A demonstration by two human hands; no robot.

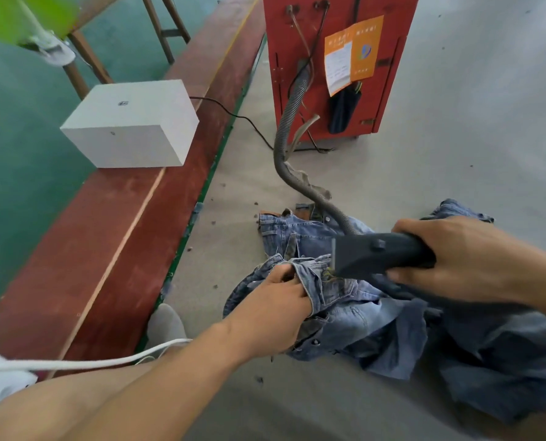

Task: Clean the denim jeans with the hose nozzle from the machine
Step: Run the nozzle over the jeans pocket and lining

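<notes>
Denim jeans (376,316) lie crumpled on the grey floor in front of the red machine (335,58), left hand (275,300) fingers gripping a bunched fold, right hand (456,259) fingers wrapped round the hose nozzle (370,253) touching that fold; cleaning looks underway, most denim likely left.

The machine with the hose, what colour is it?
Red, the machine, with orange papers stuck on; head view.

Orange sheets (354,50): print illegible.
</notes>
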